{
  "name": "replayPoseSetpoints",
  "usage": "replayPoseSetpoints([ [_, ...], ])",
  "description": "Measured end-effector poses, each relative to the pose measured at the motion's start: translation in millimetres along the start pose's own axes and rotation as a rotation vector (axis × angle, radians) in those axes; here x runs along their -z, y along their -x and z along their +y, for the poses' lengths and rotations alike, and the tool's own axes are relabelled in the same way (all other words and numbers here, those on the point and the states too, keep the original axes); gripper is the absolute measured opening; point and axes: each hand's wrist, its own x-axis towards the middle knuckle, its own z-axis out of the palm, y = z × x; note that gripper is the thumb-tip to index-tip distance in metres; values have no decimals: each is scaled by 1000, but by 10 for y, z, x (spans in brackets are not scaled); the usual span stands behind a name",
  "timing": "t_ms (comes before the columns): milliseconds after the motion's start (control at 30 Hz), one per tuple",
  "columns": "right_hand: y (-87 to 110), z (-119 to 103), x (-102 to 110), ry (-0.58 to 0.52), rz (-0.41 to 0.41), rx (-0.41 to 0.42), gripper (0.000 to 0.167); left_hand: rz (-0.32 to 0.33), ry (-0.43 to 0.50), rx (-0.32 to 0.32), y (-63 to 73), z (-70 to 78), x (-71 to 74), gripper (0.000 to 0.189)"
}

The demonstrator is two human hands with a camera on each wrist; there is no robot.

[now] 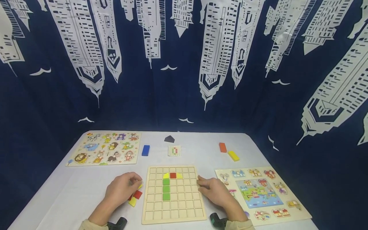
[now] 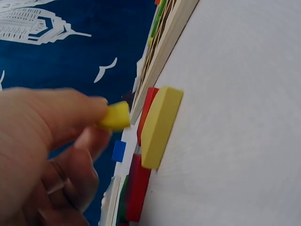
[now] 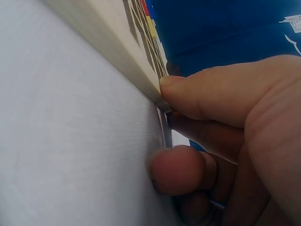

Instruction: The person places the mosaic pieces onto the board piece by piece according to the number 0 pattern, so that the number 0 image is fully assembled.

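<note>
My left hand (image 1: pixel 122 188) pinches a small yellow piece (image 2: pixel 116 117) between thumb and index finger, left of the wooden grid board (image 1: pixel 184 205). Just below these fingers lies a loose pile with a red piece (image 1: pixel 138 194) and a yellow piece (image 1: pixel 132 201); a green piece (image 2: pixel 123 202) shows in the left wrist view. On the board, several green squares (image 1: pixel 166 189) form a column, topped by a row of a red square (image 1: pixel 172 175) between two yellow pieces (image 1: pixel 179 175) with curved edges. My right hand (image 1: pixel 214 190) grips the board's right edge, thumb on the rim.
Behind the board lie a small pattern card (image 1: pixel 174 151), a blue block (image 1: pixel 145 150) and a dark pentagon (image 1: pixel 169 139). An animal puzzle (image 1: pixel 97 153) is at back left. A picture puzzle (image 1: pixel 296 214) lies right, with red (image 1: pixel 222 147) and yellow (image 1: pixel 233 156) blocks beyond.
</note>
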Motion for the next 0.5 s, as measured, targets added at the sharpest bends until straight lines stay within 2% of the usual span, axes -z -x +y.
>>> replayPoseSetpoints([
  [100,2,-8,0,-1,4,-1,33,-15,75,28,16,38,-3,8],
  [200,4,-14,-8,5,14,-9,34,-44,172,27,75,122,-36,11],
  [333,7,-13,-13,3,18,-20,33,-119,285,-60,190,263,-132,14],
  [500,4,-3,-16,2,22,-22,33,-242,333,-187,313,386,-292,15],
])
